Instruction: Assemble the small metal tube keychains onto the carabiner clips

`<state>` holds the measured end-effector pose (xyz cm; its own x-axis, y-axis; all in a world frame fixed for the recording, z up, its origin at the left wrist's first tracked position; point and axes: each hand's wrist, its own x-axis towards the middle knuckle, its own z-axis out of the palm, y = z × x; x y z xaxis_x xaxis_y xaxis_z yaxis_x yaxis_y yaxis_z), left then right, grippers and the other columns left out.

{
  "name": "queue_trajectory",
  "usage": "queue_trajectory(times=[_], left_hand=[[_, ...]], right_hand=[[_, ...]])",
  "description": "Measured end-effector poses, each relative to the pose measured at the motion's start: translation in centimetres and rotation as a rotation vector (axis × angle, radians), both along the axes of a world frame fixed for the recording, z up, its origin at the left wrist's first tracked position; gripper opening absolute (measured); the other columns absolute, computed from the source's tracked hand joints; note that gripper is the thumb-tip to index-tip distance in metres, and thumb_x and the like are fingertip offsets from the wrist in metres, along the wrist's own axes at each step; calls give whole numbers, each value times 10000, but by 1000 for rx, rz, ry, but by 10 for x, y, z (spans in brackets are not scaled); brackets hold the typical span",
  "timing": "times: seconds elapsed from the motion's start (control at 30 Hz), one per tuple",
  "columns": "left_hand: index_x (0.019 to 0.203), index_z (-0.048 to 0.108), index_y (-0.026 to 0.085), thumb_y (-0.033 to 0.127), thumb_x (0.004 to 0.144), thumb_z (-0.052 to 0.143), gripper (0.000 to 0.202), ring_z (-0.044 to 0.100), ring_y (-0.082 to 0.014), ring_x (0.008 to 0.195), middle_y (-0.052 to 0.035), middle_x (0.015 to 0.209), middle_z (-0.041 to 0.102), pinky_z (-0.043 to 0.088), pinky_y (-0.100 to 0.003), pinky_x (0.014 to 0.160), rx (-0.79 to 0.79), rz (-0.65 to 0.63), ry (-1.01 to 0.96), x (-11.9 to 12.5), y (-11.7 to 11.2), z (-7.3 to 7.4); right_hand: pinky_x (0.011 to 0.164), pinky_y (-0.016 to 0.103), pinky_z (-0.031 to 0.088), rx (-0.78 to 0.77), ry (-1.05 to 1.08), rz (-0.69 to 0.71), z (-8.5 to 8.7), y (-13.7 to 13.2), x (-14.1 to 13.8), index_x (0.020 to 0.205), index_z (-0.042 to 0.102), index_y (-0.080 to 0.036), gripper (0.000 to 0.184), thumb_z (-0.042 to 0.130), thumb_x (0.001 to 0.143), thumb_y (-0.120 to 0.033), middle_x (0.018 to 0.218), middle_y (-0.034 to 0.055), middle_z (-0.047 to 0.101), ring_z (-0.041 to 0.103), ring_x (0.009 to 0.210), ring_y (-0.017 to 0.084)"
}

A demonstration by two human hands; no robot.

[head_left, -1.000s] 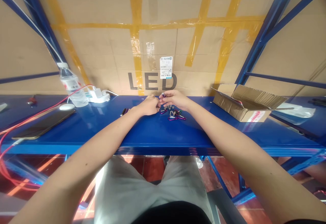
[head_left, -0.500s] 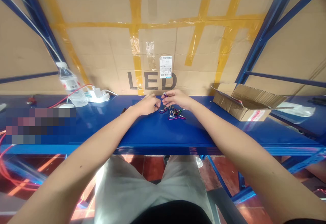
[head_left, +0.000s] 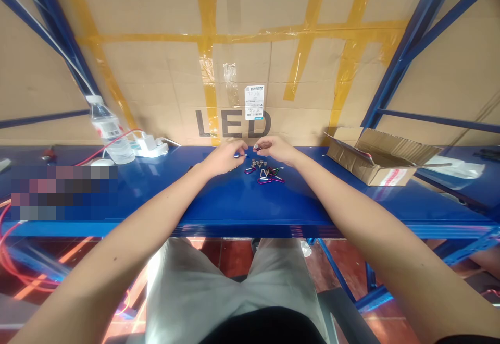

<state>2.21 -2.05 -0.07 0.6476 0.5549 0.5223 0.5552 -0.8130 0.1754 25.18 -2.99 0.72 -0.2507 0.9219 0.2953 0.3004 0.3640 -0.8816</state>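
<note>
My left hand [head_left: 226,157] is at the back of the table with its fingers curled around a small blue-and-silver carabiner [head_left: 240,156], only partly visible. Facing it from the right, my right hand [head_left: 276,150] pinches a small purple-and-silver piece [head_left: 257,148], which looks like another carabiner. Just below and between the hands lies a loose pile with a purple carabiner [head_left: 250,170], a silver carabiner [head_left: 263,174], more purple and green ones, and several small metal pieces [head_left: 259,163].
On the blue table [head_left: 250,203], an open cardboard box [head_left: 375,169] stands right. To the left are a water bottle [head_left: 111,133], a white power strip [head_left: 152,148] and a red cable [head_left: 105,148]. A large taped cardboard sheet [head_left: 164,83] rises behind, between blue posts.
My left hand has lifted slightly and its fingers have loosened, moving a little away from my right hand. My right hand has shifted slightly right. The pile shows more clearly.
</note>
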Motion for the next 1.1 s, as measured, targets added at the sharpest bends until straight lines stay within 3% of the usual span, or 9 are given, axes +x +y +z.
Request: queue_trajectory(times=[0.1,0.37,0.83,1.1], left_hand=[[1174,629,190,206,941,574,240,605,-247,1068,-64,1008,730,491,-413,951,153,-50,-109,1,-13,3],[1113,621,177,158,970,537,167,621,-243,1026,-98,1057,717,506,-390,891,356,-87,-59,11,-26,2],[1191,630,191,176,1008,486,233,611,-247,1025,-97,1063,697,492,-399,907,409,-50,58,10,-24,1],[1226,622,176,163,1000,478,268,608,-253,1031,-108,1083,692,492,-407,916,398,-66,60,10,-26,1]], right_hand=[[919,367,551,19,-39,16,-4,5,1,877,773,-155,201,741,738,-13,886,51,789,703,882,182],[956,411,540,-1,-10,201,-9,8,-1,984,813,-168,299,766,700,-88,966,45,806,705,934,208],[1001,426,520,-9,26,246,-6,3,-2,1003,823,-167,327,782,689,-83,1004,50,814,707,968,208],[1014,420,529,7,6,199,-3,-2,-3,963,825,-167,296,788,694,-49,976,42,816,715,954,207]])
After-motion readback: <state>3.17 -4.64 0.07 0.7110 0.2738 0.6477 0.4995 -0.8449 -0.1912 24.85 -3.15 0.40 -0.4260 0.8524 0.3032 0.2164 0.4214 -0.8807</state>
